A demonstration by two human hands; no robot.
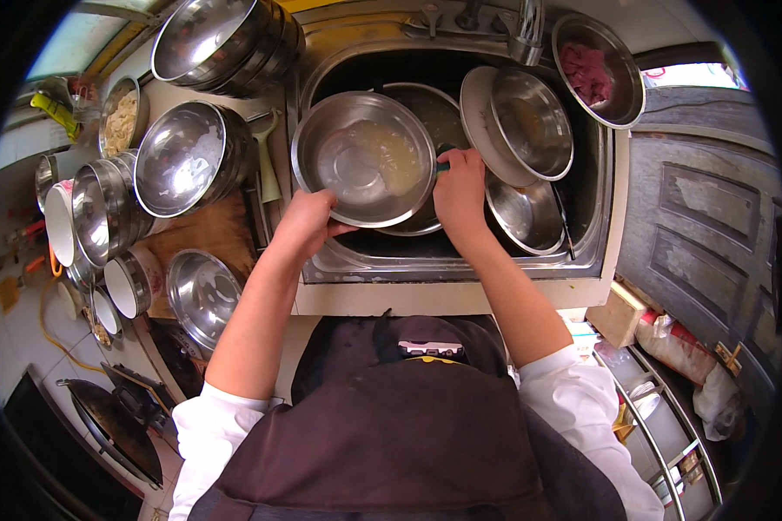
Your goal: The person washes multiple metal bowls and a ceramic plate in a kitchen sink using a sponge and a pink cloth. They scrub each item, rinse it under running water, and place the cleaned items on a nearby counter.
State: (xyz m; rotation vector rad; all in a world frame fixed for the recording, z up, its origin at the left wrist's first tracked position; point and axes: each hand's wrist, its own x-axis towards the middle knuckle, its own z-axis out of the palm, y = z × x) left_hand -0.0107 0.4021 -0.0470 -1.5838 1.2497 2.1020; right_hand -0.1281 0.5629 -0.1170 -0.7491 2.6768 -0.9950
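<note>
My left hand (311, 220) grips the near left rim of a stainless steel bowl (355, 172), which is held over the sink. Cloudy yellowish liquid lies along the right side of its inside. At the bowl's right rim, my right hand (461, 185) is closed around a small dark green thing (442, 159), perhaps a scouring pad; my fingers hide most of it. Beneath the held bowl, a larger metal basin (423, 98) with murky water sits in the sink, partly covered.
In the sink (586, 221), a white plate (479, 130) and a steel bowl (534, 124) lean above another bowl (528, 218). The faucet (526, 32) rises behind. A bowl with a pink cloth (586, 75) stands back right. Stacked steel bowls (182, 159) and a green peeler-like tool (267, 156) lie left.
</note>
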